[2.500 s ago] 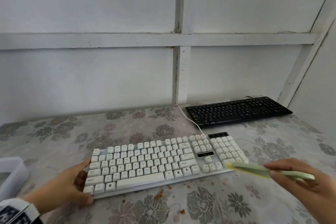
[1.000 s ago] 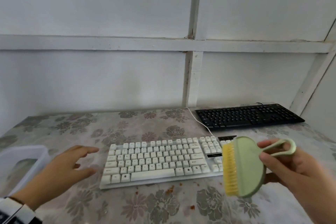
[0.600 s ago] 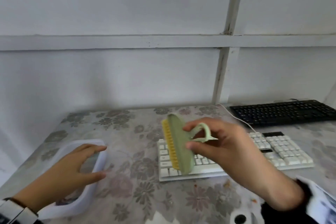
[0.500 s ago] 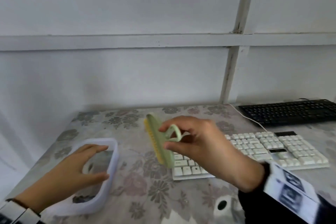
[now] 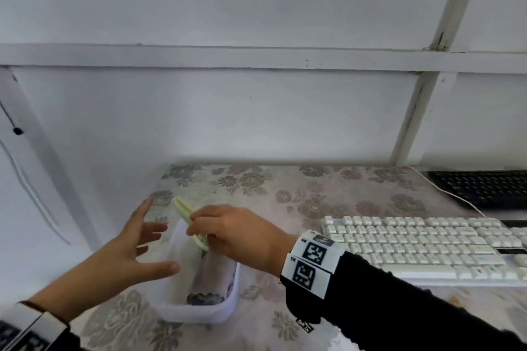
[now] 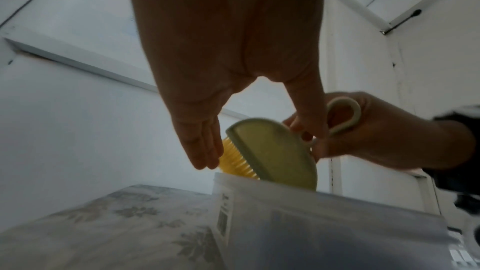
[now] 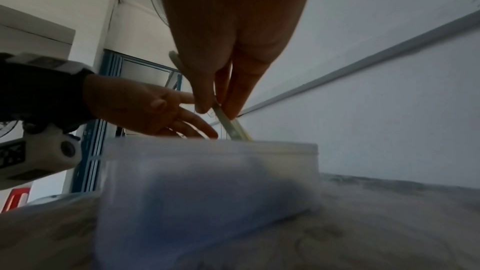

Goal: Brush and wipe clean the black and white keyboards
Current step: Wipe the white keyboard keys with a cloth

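Observation:
My right hand (image 5: 228, 232) pinches the loop handle of a pale green brush (image 5: 186, 221) with yellow bristles (image 6: 235, 160) and holds it over a clear plastic tub (image 5: 199, 308), its lower edge dipping below the rim. My left hand (image 5: 134, 253) hovers open beside the tub with fingers spread, its fingertips (image 6: 205, 161) close to the bristles. The white keyboard (image 5: 422, 248) lies to the right on the floral tablecloth. Behind it at the far right sits the black keyboard (image 5: 484, 188). In the right wrist view the brush (image 7: 231, 122) stands edge-on above the tub (image 7: 207, 171).
The tub sits near the table's left edge (image 5: 159, 188), close to the white wall (image 5: 199, 111). A white cable (image 5: 456, 196) runs from the white keyboard past the black one. Small orange crumbs (image 5: 456, 300) lie on the cloth in front of the white keyboard.
My right hand has carried the brush from the white keyboard's right end leftward across the table and down over the tub. My left hand left the keyboard and moved to the tub.

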The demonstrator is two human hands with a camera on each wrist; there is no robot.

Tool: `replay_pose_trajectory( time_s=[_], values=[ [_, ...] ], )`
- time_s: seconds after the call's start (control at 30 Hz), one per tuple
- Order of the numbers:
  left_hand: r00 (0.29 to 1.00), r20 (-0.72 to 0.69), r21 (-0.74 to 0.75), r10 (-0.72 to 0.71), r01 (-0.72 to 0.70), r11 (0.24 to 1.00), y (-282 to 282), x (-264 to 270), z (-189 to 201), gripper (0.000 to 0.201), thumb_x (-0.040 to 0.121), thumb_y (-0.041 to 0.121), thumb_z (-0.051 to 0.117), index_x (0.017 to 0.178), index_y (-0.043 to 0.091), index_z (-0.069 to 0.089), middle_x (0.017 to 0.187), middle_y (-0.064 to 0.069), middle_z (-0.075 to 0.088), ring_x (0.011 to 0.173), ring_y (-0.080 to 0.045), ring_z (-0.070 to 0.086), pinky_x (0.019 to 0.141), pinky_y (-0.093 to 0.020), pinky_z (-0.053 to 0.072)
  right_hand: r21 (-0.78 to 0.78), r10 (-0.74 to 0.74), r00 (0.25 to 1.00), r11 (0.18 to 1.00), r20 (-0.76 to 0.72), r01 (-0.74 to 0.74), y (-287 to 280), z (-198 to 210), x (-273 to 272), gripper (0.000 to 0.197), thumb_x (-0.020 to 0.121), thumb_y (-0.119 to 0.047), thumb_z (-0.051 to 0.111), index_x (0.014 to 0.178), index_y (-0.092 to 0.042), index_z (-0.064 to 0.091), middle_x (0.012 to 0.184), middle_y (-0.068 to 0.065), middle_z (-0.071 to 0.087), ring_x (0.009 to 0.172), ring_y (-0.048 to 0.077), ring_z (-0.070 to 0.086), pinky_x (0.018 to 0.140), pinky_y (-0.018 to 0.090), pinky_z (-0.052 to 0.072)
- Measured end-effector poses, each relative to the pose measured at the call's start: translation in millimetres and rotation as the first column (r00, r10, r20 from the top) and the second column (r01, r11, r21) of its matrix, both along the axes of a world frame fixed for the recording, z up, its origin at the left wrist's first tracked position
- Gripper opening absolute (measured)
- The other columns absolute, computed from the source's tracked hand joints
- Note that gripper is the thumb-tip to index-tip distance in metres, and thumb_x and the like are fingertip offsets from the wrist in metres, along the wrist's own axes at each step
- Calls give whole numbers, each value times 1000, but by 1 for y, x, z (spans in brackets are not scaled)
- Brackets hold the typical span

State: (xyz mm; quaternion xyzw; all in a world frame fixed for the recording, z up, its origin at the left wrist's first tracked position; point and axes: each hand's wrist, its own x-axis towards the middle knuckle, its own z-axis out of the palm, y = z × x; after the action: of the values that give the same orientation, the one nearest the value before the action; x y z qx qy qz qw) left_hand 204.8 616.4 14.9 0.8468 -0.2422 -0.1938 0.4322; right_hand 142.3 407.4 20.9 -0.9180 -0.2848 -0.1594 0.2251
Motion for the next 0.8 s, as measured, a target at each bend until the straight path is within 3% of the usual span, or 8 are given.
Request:
replay_pose_trajectory(
  time_s=[0.1, 0.2, 0.37, 0.43, 0.5, 0.53, 0.67, 0.8],
  values=[
    [997, -70, -98, -27, 20, 995, 5, 3, 0, 123, 27, 68, 82, 124, 68, 7, 121, 20, 46, 107, 0, 55, 83, -17, 46, 11, 8, 999, 1000, -50, -7, 7, -14, 2, 31, 79, 7, 60, 107, 0, 67, 118, 19, 61, 105, 38, 56, 84, 49, 49],
    [994, -74, -121, -83, 74, 990, 6, 8, -2, 111, 35, 65, 81, 126, 68, 18, 121, 19, 52, 107, 2, 57, 80, -17, 49, 29, 12, 992, 1000, -123, -8, 11, -24, 3, 33, 79, 6, 59, 109, -3, 68, 121, 16, 61, 107, 37, 52, 87, 47, 47],
    [995, -93, -139, -26, 13, 990, 0, 12, -9, 82, 45, 61, 80, 118, 33, 56, 109, 4, 68, 95, -6, 65, 76, -20, 54, 71, 18, 973, 998, -232, -2, 9, -31, 1, 31, 82, -1, 64, 113, -5, 67, 121, 15, 58, 113, 31, 51, 95, 41, 42],
    [995, -93, -167, 31, -46, 985, -3, 12, -14, 57, 60, 40, 83, 111, 25, 62, 99, 6, 71, 91, -9, 67, 71, -13, 53, 47, -12, 954, 999, -299, 27, 4, -30, -1, 34, 84, -6, 65, 118, -8, 63, 124, 14, 56, 116, 28, 47, 95, 35, 39],
    [991, -85, -193, 104, -119, 974, -6, 12, -18, 32, 79, 10, 71, 108, 18, 64, 94, 5, 73, 90, -12, 68, 67, -9, 52, -10, -91, 939, 996, -331, 93, -1, -29, 0, 41, 84, -11, 66, 124, -11, 58, 127, 12, 54, 117, 27, 44, 95, 31, 35],
    [989, -82, -198, 124, -139, 970, -5, 14, -21, 30, 81, 3, 66, 108, 16, 65, 93, 3, 73, 88, -12, 68, 66, -8, 51, -62, -154, 933, 988, -326, 142, -2, -29, 1, 44, 85, -15, 66, 127, -11, 55, 128, 11, 54, 117, 27, 44, 97, 31, 34],
    [980, -54, -251, 193, -200, 947, -4, 16, -19, 30, 81, 1, 65, 105, 19, 65, 92, -1, 72, 79, -9, 68, 61, -7, 50, -233, -379, 854, 921, -357, 311, -5, -29, 6, 51, 87, -33, 62, 131, -11, 46, 132, 8, 49, 125, 26, 40, 116, 50, 14],
    [972, -45, -309, 229, -231, 922, -1, 20, -16, 32, 80, -2, 65, 102, 20, 66, 97, -2, 70, 75, -11, 69, 59, -8, 51, -330, -453, 771, 885, -447, 329, -3, -25, 10, 51, 90, -44, 54, 125, -9, 46, 128, 10, 48, 127, 28, 38, 112, 63, 1]
  ],
)
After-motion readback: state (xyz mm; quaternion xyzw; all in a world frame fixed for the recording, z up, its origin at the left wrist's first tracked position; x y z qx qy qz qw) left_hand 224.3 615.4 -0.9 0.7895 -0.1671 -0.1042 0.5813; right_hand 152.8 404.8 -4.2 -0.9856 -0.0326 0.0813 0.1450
